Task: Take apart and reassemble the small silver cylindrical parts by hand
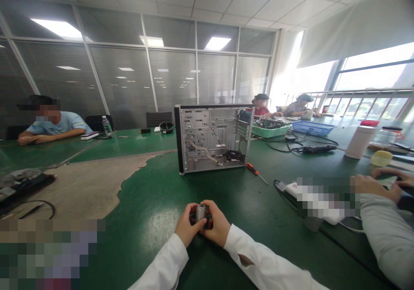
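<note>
Between my two hands, just above the green table (161, 186), is a small silver metal cylinder (200, 212) that looks like a small motor. My left hand (187, 226) grips it from the left, with the thumb across its lower front. From the right, the fingers and thumb of my right hand (218, 224) close round it; the fingers partly hide its sides. Beyond my hands stands an open computer case (213, 139), its side panel off and loose cables (203, 151) inside. A screwdriver (256, 172) with an orange and black handle lies by the case's right corner.
A power strip (291, 190) and its cables lie to the right, near another person's hands (377, 184). Further back are green (271, 130) and blue baskets (313, 128) and a white bottle (360, 141). A brown torn patch (93, 182) covers the left tabletop. Other people sit around.
</note>
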A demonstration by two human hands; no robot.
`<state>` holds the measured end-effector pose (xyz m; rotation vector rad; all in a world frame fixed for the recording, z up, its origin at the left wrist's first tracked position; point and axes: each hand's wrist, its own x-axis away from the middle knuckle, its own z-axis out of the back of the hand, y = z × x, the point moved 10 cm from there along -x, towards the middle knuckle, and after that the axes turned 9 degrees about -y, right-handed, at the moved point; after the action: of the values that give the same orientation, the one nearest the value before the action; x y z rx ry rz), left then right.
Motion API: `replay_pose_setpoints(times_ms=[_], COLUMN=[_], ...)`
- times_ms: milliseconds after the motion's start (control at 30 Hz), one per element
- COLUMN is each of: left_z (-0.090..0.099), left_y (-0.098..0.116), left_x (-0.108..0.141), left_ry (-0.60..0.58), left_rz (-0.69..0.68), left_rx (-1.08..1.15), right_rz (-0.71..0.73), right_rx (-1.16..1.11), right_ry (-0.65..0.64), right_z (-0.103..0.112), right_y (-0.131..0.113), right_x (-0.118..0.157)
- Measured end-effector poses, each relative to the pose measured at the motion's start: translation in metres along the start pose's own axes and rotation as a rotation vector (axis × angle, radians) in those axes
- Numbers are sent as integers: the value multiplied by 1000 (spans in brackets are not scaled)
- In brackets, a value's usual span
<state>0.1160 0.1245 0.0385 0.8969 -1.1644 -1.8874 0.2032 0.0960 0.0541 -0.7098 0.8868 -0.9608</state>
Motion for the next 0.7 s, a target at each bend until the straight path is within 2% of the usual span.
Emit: replay_pose_setpoints(times_ms=[100,267,433,600,700], left_z=[0,6,14,19,22], left_y=[-5,-7,-1,13,24], left_x=[-1,-1,2,6,9], left_ry=[-2,33,102,153,193], left_rz=[39,23,-9,-64,-114], left_rx=[21,70,28,-105,-206], right_rz=[65,91,129,101,75], right_rx=[64,106,104,30,-92], right_ry=[20,-46,-112,-1,-14], right_z=[1,0,-3,1,0], right_y=[-9,-21,-32,-16,-5], right_x=[1,3,7,3,-1])
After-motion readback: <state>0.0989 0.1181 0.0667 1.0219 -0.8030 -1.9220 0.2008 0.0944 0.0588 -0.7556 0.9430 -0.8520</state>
